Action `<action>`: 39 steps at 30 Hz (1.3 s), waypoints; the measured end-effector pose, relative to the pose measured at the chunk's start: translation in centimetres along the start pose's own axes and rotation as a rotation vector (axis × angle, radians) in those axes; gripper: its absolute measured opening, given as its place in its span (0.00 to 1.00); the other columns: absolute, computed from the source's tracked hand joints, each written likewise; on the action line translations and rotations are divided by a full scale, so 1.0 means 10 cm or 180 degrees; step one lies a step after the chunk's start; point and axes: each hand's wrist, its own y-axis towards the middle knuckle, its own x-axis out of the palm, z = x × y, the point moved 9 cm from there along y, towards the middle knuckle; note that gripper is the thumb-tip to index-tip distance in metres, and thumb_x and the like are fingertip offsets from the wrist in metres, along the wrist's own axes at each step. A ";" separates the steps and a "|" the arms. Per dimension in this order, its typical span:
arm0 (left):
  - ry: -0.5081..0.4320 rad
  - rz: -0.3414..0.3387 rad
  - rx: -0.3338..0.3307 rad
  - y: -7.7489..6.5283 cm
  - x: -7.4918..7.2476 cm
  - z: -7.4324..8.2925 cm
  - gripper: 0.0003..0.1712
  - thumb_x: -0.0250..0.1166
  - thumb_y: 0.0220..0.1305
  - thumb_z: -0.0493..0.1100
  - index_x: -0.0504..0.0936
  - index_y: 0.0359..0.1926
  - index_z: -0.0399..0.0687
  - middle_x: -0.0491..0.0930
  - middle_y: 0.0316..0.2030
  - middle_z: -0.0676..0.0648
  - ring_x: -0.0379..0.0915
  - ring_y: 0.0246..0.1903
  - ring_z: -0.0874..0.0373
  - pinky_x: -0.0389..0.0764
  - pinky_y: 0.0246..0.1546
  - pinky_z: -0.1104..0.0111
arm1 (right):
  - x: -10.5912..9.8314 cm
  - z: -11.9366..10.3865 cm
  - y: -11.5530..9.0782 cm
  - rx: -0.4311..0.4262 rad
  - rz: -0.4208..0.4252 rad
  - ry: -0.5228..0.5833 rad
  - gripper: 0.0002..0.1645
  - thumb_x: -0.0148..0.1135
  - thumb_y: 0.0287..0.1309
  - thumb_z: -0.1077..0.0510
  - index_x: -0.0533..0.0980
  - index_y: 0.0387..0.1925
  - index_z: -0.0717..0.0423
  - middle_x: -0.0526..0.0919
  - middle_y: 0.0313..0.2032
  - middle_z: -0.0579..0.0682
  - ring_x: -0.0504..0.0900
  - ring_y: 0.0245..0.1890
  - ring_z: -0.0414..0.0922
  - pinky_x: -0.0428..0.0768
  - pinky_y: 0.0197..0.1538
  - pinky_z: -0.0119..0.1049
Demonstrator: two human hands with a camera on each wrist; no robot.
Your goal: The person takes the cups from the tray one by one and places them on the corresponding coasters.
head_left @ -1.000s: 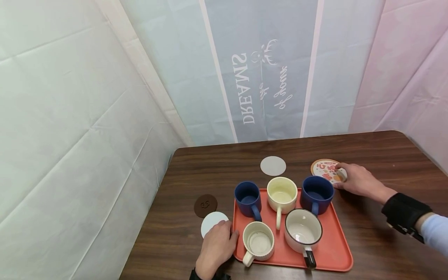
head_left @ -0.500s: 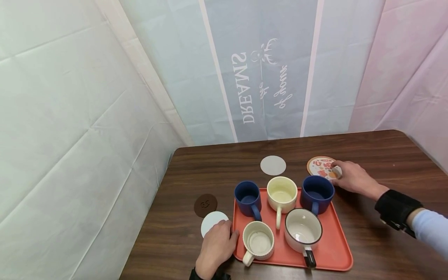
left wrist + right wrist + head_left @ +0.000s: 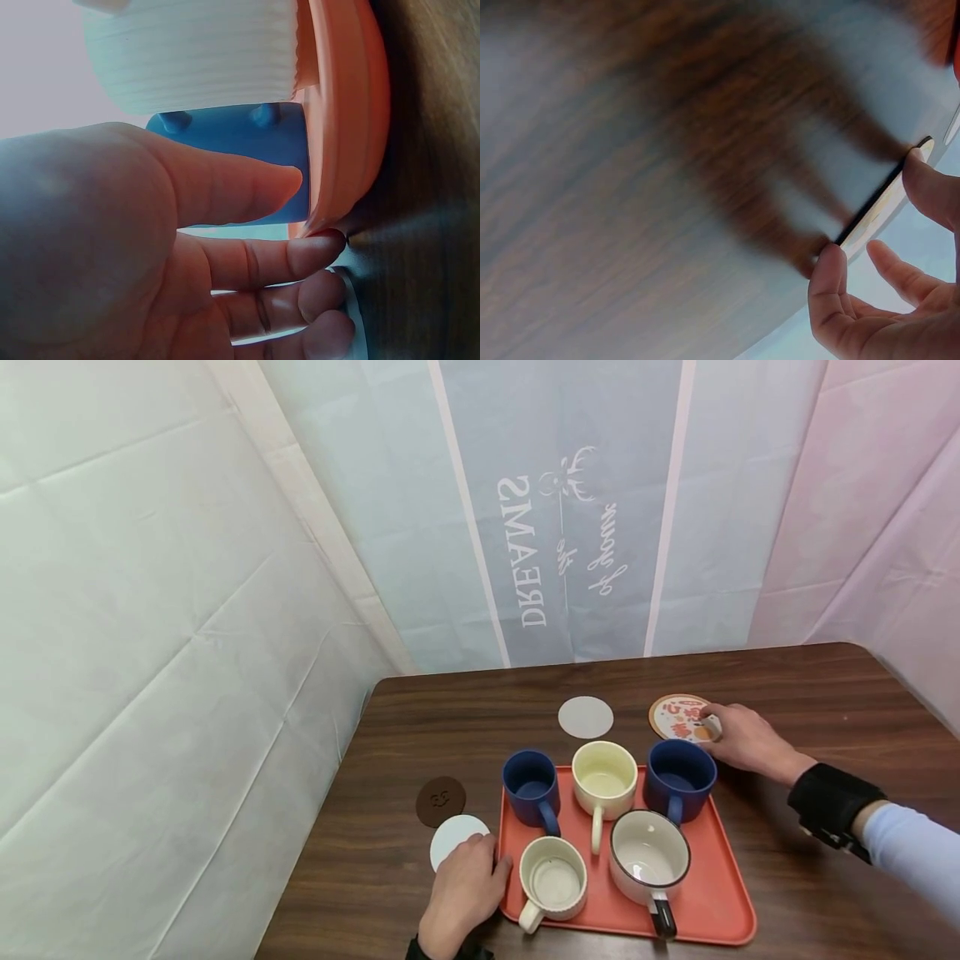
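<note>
Printed coaster (image 3: 674, 718) pinched, far right

We see the right hand (image 3: 752, 743) gripping its edges on the table (image 3: 847, 710), beyond the red tray (image 3: 712, 897). The left hand (image 3: 467, 881), fingers relaxed, touches the tray's left edge.

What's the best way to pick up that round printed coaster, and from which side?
The printed coaster is probably best pinched at opposite edges of its rim, coming from the right, as the right hand does: it is a thin disc without a handle, and the larger blue mug crowds its near side.
</note>
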 end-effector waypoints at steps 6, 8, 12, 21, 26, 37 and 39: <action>0.0006 -0.0005 -0.0006 0.00 0.00 0.00 0.10 0.68 0.70 0.48 0.86 0.39 0.45 0.73 0.26 0.54 0.71 0.25 0.59 0.74 0.28 0.61 | 0.03 -0.03 0.04 0.0065 -0.0071 0.0024 0.46 0.80 0.54 0.44 0.73 0.59 0.76 0.81 0.45 0.73 0.76 0.45 0.67 0.77 0.49 0.67; 0.0005 -0.0006 -0.0002 -0.01 0.00 0.00 0.10 0.68 0.70 0.48 0.86 0.39 0.46 0.73 0.26 0.54 0.71 0.25 0.59 0.74 0.28 0.61 | 0.04 -0.04 0.06 0.0058 -0.0064 0.0016 0.47 0.80 0.54 0.44 0.73 0.60 0.76 0.80 0.45 0.73 0.76 0.45 0.66 0.77 0.48 0.66; 0.0017 -0.0024 -0.0020 -0.01 0.01 -0.01 0.11 0.67 0.70 0.48 0.86 0.39 0.46 0.73 0.26 0.54 0.72 0.25 0.59 0.75 0.28 0.60 | 0.06 -0.07 0.08 0.0050 -0.0055 0.0045 0.48 0.80 0.54 0.44 0.72 0.61 0.76 0.79 0.48 0.75 0.75 0.47 0.68 0.77 0.49 0.67; 0.0008 -0.0052 -0.0064 0.00 0.01 -0.02 0.10 0.67 0.71 0.48 0.85 0.39 0.46 0.73 0.27 0.54 0.72 0.26 0.59 0.75 0.29 0.60 | 0.04 -0.08 0.11 0.0000 -0.0060 0.0031 0.50 0.82 0.51 0.43 0.73 0.59 0.78 0.80 0.41 0.68 0.74 0.44 0.64 0.79 0.45 0.60; -0.0017 -0.0048 -0.0062 -0.01 0.02 -0.02 0.10 0.67 0.71 0.48 0.85 0.38 0.46 0.73 0.27 0.54 0.71 0.26 0.59 0.75 0.29 0.60 | -0.01 -0.10 0.09 -0.0229 -0.0051 0.0059 0.44 0.83 0.51 0.49 0.75 0.56 0.77 0.81 0.38 0.63 0.74 0.43 0.63 0.79 0.43 0.57; -0.0074 -0.0040 -0.0047 -0.02 0.01 -0.02 0.10 0.68 0.71 0.48 0.85 0.39 0.46 0.73 0.27 0.54 0.71 0.26 0.59 0.75 0.30 0.60 | 0.04 -0.03 0.13 -0.0176 -0.0027 0.0133 0.41 0.82 0.52 0.49 0.75 0.56 0.75 0.78 0.34 0.56 0.73 0.40 0.59 0.77 0.38 0.50; -0.0073 -0.0027 -0.0039 -0.02 0.00 -0.02 0.10 0.68 0.70 0.48 0.85 0.38 0.46 0.73 0.27 0.54 0.71 0.26 0.59 0.75 0.30 0.60 | 0.04 -0.03 0.14 -0.0162 -0.0026 0.0117 0.42 0.82 0.52 0.48 0.75 0.56 0.76 0.78 0.35 0.58 0.73 0.39 0.58 0.78 0.38 0.51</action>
